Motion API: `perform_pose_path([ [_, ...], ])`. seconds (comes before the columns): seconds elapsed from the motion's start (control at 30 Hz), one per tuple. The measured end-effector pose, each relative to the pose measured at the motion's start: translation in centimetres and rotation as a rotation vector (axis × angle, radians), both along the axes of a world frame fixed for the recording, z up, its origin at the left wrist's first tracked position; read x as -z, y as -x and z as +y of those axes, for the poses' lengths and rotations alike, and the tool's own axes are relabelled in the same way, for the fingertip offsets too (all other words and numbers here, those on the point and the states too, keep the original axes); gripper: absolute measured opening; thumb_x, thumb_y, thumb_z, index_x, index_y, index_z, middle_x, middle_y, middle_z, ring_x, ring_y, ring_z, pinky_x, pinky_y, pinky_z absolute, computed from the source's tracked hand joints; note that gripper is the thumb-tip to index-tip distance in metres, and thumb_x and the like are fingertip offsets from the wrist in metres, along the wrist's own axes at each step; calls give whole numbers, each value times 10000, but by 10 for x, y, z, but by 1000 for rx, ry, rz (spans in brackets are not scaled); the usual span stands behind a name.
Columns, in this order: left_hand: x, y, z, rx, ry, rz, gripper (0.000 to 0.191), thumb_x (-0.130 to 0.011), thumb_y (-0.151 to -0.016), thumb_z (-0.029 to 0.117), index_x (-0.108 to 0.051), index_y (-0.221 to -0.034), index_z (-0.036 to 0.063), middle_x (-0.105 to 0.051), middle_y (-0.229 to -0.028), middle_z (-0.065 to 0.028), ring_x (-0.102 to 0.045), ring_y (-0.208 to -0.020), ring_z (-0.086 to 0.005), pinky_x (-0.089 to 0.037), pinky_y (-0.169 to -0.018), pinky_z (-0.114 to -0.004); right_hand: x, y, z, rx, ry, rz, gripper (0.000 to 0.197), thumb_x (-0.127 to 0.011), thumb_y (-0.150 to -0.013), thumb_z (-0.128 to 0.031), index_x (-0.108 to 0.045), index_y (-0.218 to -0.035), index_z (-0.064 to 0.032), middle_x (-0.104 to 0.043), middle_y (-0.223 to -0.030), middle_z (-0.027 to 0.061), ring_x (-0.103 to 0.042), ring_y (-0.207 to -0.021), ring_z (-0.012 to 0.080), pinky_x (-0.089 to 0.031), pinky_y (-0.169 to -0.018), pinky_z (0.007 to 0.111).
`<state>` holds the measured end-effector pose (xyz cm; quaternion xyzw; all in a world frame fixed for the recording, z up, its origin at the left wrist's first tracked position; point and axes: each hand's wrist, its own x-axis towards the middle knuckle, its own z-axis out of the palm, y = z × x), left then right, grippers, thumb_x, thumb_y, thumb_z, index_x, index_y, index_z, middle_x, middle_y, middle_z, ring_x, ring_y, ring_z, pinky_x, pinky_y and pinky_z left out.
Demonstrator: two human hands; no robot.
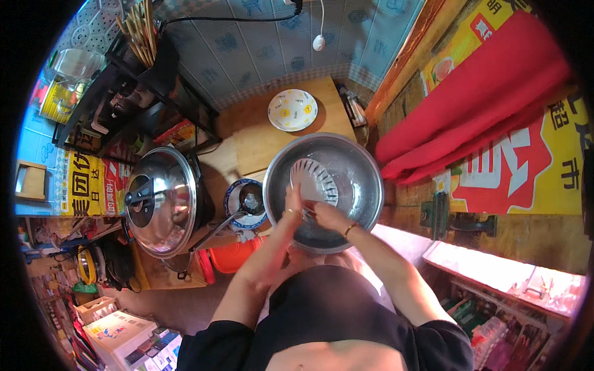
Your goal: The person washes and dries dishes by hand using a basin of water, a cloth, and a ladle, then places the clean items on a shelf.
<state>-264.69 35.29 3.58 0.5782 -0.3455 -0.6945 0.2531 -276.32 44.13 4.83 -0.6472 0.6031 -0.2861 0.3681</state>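
A large stainless steel basin (358,155) lies before me, its inner wall wet and shiny. Inside it is a pale round dish (318,178) with a ribbed or slotted rim; whether it is a plate or a strainer I cannot tell. My left hand (293,198) is seen edge-on, its fingers along the dish's left side, gripping it. At the near side of the dish, my right hand (326,215) is bent inward, close to the left. Its fingertips are blurred and partly hidden, so its grip is unclear. Each wrist wears a bracelet.
Left of the basin, a ladle (214,230) rests in a blue-rimmed bowl (232,185). Farther left stands a lidded metal pot (169,208). Behind the basin, a patterned white bowl (292,110) sits on a wooden board (329,99). Red cloth (464,97) hangs at right.
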Motion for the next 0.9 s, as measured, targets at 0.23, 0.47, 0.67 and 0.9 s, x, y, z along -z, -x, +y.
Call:
perform_pose_path([
  [0.23, 14, 28, 26, -356, 220, 23, 411, -520, -786, 306, -501, -1111, 55, -533, -1040, -109, -514, -932, -205, -405, -813, -324, -24, -13, -10, 127, -79, -58, 179, -465, -757, -70, -549, -901, -5, -572, -872, 230, -547, -820, 394, -436, -738, 448],
  [0.47, -15, -9, 0, -93, -397, 511, 485, -437, -812, 392, -508, -1118, 23, -561, -1084, -117, -534, -997, -250, -402, -887, -366, -20, 35, 16, -225, 264, 485, 158, -478, -749, -122, -532, -839, -5, -576, -877, 165, -579, -832, 289, -456, -721, 399],
  [0.67, 45, -14, 43, -396, -271, 336, 253, -510, -811, 176, -536, -999, 9, -592, -916, -84, -577, -795, -202, -459, -684, -316, -18, -17, 6, -113, 224, 260, 217, -459, -736, -56, -519, -938, -2, -567, -949, 155, -544, -906, 307, -428, -775, 391],
  [0.9, 20, 15, 42, -267, -87, -209, 246, -575, -745, 78, -577, -977, -2, -611, -871, -86, -577, -746, -191, -459, -661, -328, 4, 6, -1, -120, 300, 534, 244, -450, -750, -86, -533, -949, 29, -558, -953, 213, -540, -928, 316, -414, -805, 400],
])
